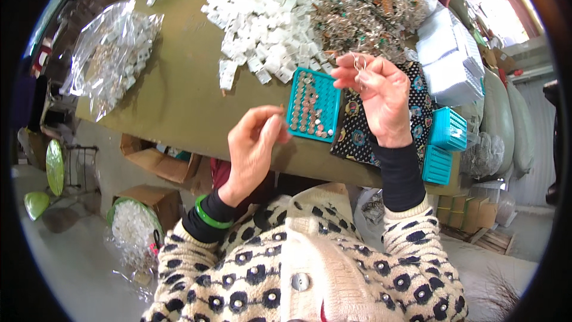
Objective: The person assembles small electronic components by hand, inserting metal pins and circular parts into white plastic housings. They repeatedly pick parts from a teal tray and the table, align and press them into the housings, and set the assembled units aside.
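Left hand [253, 146]: bare, just left of the tray; thumb and forefinger narrow, tips blurred; whether they hold a small piece, cannot tell.

Right hand [384, 95]: bare, raised by the tray's upper right corner; fingers pinched on thin metal wires [360, 65], looped in outline; exact count unclear.

Tray [328, 92]: one, teal, shallow, lying on the counter [190, 65] between the hands, against a dark patterned cloth [351, 137]. Contents: small round pieces [306, 108], in columns on the left side, with several toward the lower right; bare slots at the upper right.

Beyond the tray: one heap of white plastic pieces [262, 18]; to its right, one heap of metal parts [369, 12].

Right of the cloth: stacked teal trays [448, 128].

Step in hand, by judgement: small-piece handling at the tray, wires in the right fingers, left fingers at the tray's edge.

Next move, by judgement: calls for a light, exact pinch, the wires kept from tangling and the tray kept level, lest the loose round pieces shift.
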### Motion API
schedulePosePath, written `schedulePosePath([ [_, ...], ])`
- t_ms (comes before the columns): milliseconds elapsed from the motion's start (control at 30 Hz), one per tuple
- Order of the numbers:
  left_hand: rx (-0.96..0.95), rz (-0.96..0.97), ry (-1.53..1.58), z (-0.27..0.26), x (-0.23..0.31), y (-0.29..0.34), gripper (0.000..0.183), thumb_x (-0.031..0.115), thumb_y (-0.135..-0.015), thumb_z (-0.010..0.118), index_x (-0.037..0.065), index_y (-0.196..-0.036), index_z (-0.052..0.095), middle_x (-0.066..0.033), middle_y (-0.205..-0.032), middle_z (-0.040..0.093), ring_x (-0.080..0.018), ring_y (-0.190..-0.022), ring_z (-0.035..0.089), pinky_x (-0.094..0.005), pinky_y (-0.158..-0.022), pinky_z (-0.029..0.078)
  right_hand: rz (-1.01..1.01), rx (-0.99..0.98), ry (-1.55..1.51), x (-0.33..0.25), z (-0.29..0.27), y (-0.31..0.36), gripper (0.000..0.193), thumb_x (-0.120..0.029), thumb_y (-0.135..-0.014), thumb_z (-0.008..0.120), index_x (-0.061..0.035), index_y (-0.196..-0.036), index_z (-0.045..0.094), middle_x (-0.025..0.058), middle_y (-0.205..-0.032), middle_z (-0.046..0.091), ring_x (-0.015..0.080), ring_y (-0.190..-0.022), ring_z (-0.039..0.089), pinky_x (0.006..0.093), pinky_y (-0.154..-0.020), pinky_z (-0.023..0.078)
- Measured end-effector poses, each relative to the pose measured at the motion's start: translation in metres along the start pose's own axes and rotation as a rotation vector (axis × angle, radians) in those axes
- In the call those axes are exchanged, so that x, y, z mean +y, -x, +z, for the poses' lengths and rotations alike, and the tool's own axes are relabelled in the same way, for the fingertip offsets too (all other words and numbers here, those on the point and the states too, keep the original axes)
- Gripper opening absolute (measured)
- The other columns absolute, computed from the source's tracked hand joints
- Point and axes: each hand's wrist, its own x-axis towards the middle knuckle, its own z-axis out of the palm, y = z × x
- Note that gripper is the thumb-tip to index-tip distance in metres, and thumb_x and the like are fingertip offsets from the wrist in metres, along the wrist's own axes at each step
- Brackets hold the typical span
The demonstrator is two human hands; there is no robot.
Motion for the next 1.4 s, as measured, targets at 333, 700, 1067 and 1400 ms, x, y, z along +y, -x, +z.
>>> schedulePosePath([
  [333,-0.207,-0.242,0.529,-0.017,0.021,-0.019,0.040,0.023,-0.102,0.053,-0.001,-0.133,0.050,-0.0114,-0.105,0.065,-0.0177,-0.080,0.065,-0.0299,-0.068,0.055,0.163,-0.164,-0.062,0.022,0.036,0.054,0.012,-0.004,-0.086,0.064,0.0000,-0.077,0.058,0.0237,-0.113,0.064,0.0293,-0.093,0.069,0.0429,-0.086,0.055],
  [700,-0.073,-0.224,0.419,-0.003,0.015,-0.004,0.025,0.016,-0.097,0.063,-0.004,-0.113,0.065,-0.0104,-0.088,0.070,-0.0130,-0.072,0.065,-0.0263,-0.061,0.054,-0.243,-0.099,0.956,0.027,0.049,0.062,0.028,-0.003,-0.083,0.069,0.0008,-0.110,0.061,0.0133,-0.095,0.067,0.0241,-0.087,0.067,0.0321,-0.079,0.051],
  [1067,-0.147,0.279,-0.364,0.003,0.011,0.000,0.026,-0.004,-0.082,0.071,0.003,-0.107,0.068,-0.0052,-0.085,0.066,-0.0142,-0.069,0.063,-0.0268,-0.060,0.051,0.218,-0.044,0.581,0.031,0.038,0.061,0.004,-0.003,-0.093,0.062,0.0002,-0.091,0.064,-0.0033,-0.076,0.062,0.0005,-0.067,0.051,0.0191,-0.058,0.041],
  [1400,-0.117,-0.012,-0.207,0.010,0.016,0.008,0.016,0.004,-0.084,0.073,0.002,-0.100,0.069,-0.0044,-0.076,0.065,-0.0127,-0.061,0.063,-0.0238,-0.056,0.050,0.191,-0.139,0.649,0.026,0.028,0.070,0.007,0.000,-0.086,0.066,0.0000,-0.093,0.065,-0.0022,-0.071,0.061,0.0007,-0.056,0.044,0.0218,-0.050,0.037],
])
